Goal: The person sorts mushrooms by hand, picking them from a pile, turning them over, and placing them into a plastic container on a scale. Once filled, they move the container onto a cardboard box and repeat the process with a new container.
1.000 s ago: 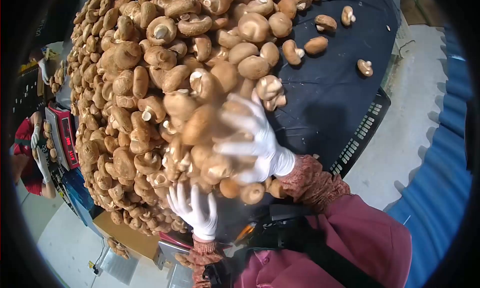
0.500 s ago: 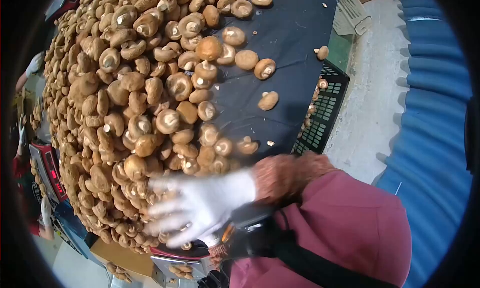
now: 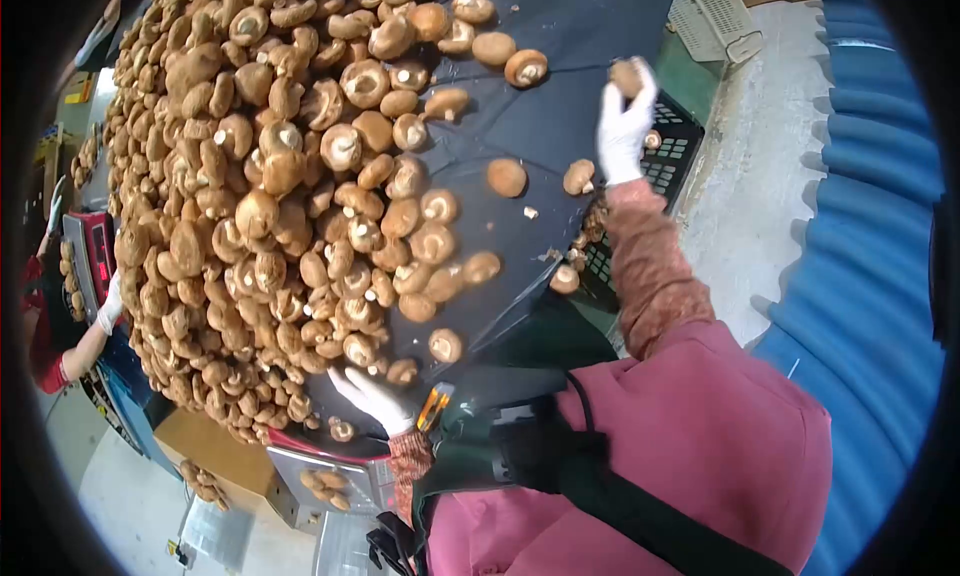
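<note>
The right hand (image 3: 626, 131), in a white glove, is up over the right edge of the worktop (image 3: 560, 126). It grips one brown mushroom (image 3: 626, 78). The glove covers part of the mushroom, and the rest looks smudgy, so its stem is hard to see. The black crate (image 3: 682, 156) is just under that edge. The arm and the worktop hide much of it, so I can't tell how full it is.

The left hand (image 3: 372, 398) is at the near edge, beside the big pile of mushrooms (image 3: 270, 176). Its fingers look stretched out but blurry. Its palm is hidden, so I can't tell if it holds anything. The pile's far end is cut off at the top. Past the left edge, another person's gloved hand (image 3: 110, 304) shows, but dark swallows the rest.
</note>
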`<state>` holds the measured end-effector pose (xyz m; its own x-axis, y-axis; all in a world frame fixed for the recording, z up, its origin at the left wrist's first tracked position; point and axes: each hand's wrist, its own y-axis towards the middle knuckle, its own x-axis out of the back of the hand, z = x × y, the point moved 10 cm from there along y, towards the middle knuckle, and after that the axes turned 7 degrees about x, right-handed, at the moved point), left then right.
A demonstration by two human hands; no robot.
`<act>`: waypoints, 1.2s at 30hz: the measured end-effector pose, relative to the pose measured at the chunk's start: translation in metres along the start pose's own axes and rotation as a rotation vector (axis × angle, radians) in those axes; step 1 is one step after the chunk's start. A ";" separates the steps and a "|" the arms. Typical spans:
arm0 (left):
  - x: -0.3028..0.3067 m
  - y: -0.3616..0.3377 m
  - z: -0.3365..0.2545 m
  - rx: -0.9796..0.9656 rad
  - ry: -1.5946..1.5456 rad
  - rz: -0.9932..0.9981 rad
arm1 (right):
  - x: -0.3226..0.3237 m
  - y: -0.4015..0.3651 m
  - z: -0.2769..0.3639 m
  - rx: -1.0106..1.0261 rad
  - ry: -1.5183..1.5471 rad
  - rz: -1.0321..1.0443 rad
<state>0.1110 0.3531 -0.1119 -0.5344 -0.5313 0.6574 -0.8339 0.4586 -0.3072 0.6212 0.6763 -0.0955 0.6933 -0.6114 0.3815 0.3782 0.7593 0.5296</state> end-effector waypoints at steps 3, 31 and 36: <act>-0.002 0.003 0.009 -0.040 0.051 0.015 | -0.035 -0.075 0.051 0.013 -0.112 0.236; 0.058 -0.049 -0.004 -0.197 -0.289 0.134 | 0.109 -0.099 0.000 -0.809 1.121 0.237; 0.042 -0.060 0.005 -0.146 -0.360 0.209 | 0.106 -0.130 0.027 -0.824 0.624 0.397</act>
<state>0.1380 0.2999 -0.0691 -0.7254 -0.6185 0.3021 -0.6881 0.6648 -0.2910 0.6290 0.5063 -0.1032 0.9557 -0.2474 -0.1592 0.1918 0.9343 -0.3005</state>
